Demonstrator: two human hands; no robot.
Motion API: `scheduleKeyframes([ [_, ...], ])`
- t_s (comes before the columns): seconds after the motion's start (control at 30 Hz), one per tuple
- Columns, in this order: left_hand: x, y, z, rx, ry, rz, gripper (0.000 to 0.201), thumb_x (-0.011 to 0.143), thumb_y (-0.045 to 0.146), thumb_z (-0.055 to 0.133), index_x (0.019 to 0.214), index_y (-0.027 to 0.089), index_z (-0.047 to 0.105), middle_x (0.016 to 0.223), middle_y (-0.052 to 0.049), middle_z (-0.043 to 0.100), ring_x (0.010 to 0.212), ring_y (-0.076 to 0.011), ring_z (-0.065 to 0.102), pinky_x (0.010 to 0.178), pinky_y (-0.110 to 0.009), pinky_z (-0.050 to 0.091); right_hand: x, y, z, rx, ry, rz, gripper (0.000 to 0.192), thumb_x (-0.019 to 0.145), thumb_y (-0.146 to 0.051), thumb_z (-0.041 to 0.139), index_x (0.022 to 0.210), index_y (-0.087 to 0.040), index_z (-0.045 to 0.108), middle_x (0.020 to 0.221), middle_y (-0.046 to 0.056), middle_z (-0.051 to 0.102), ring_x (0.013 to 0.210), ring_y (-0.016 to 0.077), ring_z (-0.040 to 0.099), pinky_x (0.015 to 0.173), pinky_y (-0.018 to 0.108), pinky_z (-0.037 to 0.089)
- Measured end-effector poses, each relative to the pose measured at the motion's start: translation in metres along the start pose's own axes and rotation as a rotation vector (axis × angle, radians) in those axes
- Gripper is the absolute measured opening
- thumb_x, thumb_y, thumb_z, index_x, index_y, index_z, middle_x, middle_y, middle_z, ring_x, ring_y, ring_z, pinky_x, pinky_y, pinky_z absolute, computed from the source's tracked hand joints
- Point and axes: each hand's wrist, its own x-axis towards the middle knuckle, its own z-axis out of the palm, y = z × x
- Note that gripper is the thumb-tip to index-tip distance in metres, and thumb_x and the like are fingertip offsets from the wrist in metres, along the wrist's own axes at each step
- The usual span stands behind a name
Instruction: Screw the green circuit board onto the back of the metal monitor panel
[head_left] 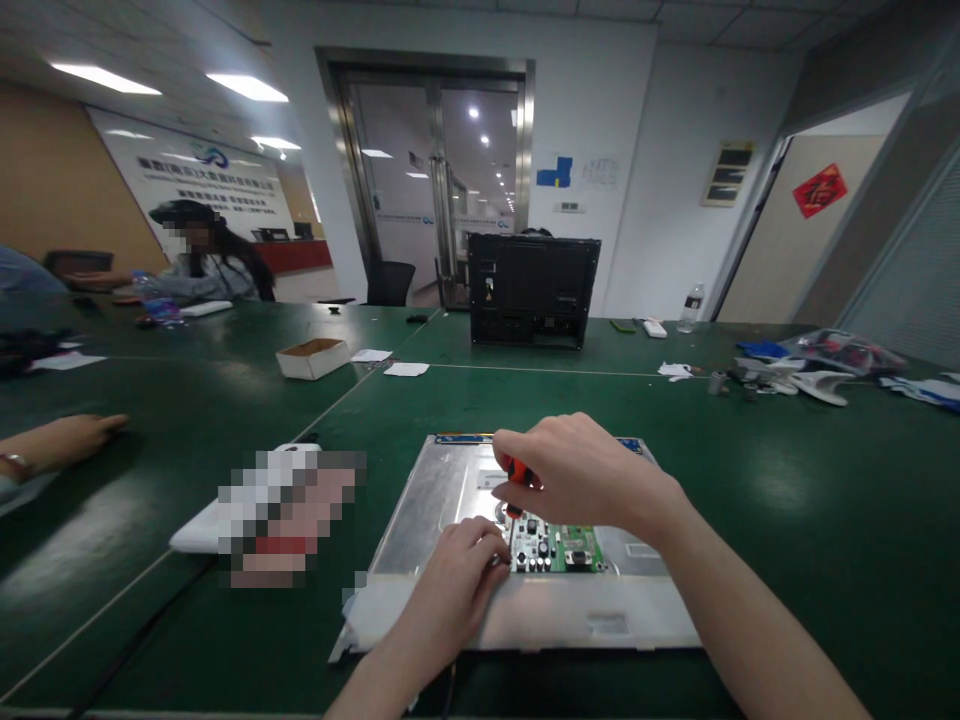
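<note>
My right hand [581, 470] is wrapped round the orange-and-black handle of a screwdriver [517, 478]. Its shaft points down at the left edge of a green circuit board [559, 545]. The board lies on a silvery metal panel [427, 510], which looks like the back of a display. Close to the screwdriver's tip is my left hand [469, 570], its fingers bent and resting at the board's left edge. Whether those fingertips pinch anything is hidden.
Left of the panel lies a white device [202, 525], partly blurred out. Farther back are an open cardboard box [313, 358] and a black monitor housing [534, 290]. Plastic bags and white parts [821, 385] lie at right. Another person's hand [82, 437] is at left; another person sits beyond.
</note>
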Motion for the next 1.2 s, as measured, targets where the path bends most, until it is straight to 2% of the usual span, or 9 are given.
scheduleKeyframes([
  [0.4,-0.002,0.002,-0.004,-0.02,0.024,-0.032,0.015,0.079,0.012,0.053,0.09,0.019,0.061,0.098,-0.008,0.061,0.092,-0.0248,0.057,0.079,-0.038,0.046,-0.005,0.008,-0.01,0.054,0.026,0.049,0.016,0.084,-0.036,0.061,0.087,-0.021,0.055,0.066,-0.003,0.061,0.055,0.0098,0.046,0.05,0.023,0.021],
  [0.5,-0.003,0.001,-0.006,-0.043,0.062,-0.059,0.017,0.078,0.02,0.059,0.095,0.02,0.06,0.102,-0.009,0.06,0.095,-0.0258,0.057,0.081,-0.038,0.048,-0.013,0.015,-0.014,0.062,0.108,0.123,0.021,0.081,-0.039,0.064,0.086,-0.021,0.054,0.066,-0.003,0.059,0.055,0.0105,0.046,0.05,0.023,0.022],
  [0.6,-0.004,-0.003,-0.007,-0.054,0.103,-0.094,0.023,0.083,0.03,0.058,0.104,0.021,0.058,0.11,-0.009,0.06,0.1,-0.0262,0.058,0.085,-0.039,0.049,-0.031,0.026,-0.012,0.128,0.224,0.285,0.025,0.076,-0.038,0.068,0.083,-0.021,0.052,0.063,-0.003,0.057,0.054,0.0118,0.047,0.049,0.023,0.024],
  [0.67,-0.006,-0.008,-0.006,-0.03,0.116,-0.111,0.029,0.088,0.035,0.053,0.112,0.021,0.056,0.116,-0.011,0.059,0.106,-0.0271,0.057,0.089,-0.041,0.049,-0.049,0.035,0.0,0.239,0.255,0.401,0.019,0.077,-0.033,0.065,0.08,-0.021,0.05,0.066,-0.002,0.058,0.056,0.0124,0.05,0.049,0.023,0.03],
  [0.77,-0.01,-0.014,-0.002,0.057,0.091,-0.14,0.042,0.093,0.042,0.043,0.127,0.018,0.048,0.127,-0.014,0.055,0.116,-0.029,0.053,0.097,-0.045,0.045,-0.082,0.046,0.037,0.425,0.304,0.528,0.013,0.083,-0.032,0.055,0.089,-0.021,0.053,0.078,0.002,0.062,0.066,0.0157,0.056,0.057,0.026,0.04],
  [0.87,-0.014,-0.019,0.0,0.147,0.027,-0.161,0.05,0.095,0.047,0.036,0.135,0.016,0.041,0.134,-0.015,0.051,0.123,-0.0287,0.049,0.102,-0.044,0.041,-0.116,0.051,0.087,0.597,0.301,0.695,0.035,0.088,-0.042,0.045,0.114,-0.021,0.057,0.08,0.004,0.064,0.068,0.0191,0.059,0.06,0.03,0.044],
  [0.97,-0.016,-0.019,-0.001,0.211,-0.05,-0.171,0.056,0.096,0.05,0.032,0.137,0.013,0.039,0.14,-0.016,0.046,0.128,-0.0291,0.044,0.105,-0.044,0.039,-0.139,0.05,0.126,0.772,0.328,0.847,0.043,0.089,-0.051,0.039,0.112,-0.021,0.061,0.073,0.003,0.062,0.061,0.0195,0.057,0.055,0.03,0.044],
  [1.07,-0.016,-0.017,-0.004,0.246,-0.105,-0.18,0.059,0.096,0.051,0.029,0.14,0.012,0.037,0.143,-0.016,0.042,0.131,-0.0288,0.04,0.107,-0.044,0.036,-0.147,0.047,0.141,0.88,0.397,0.887,0.045,0.086,-0.056,0.042,0.105,-0.02,0.063,0.066,0.001,0.057,0.06,0.0192,0.055,0.055,0.03,0.043],
  [1.2,-0.013,-0.016,-0.008,0.258,-0.132,-0.189,0.061,0.097,0.051,0.026,0.14,0.01,0.037,0.144,-0.016,0.04,0.132,-0.0282,0.039,0.109,-0.044,0.034,-0.141,0.043,0.136,0.988,0.447,0.922,0.051,0.08,-0.062,0.046,0.101,-0.019,0.062,0.063,0.0,0.053,0.057,0.0181,0.052,0.051,0.028,0.042],
])
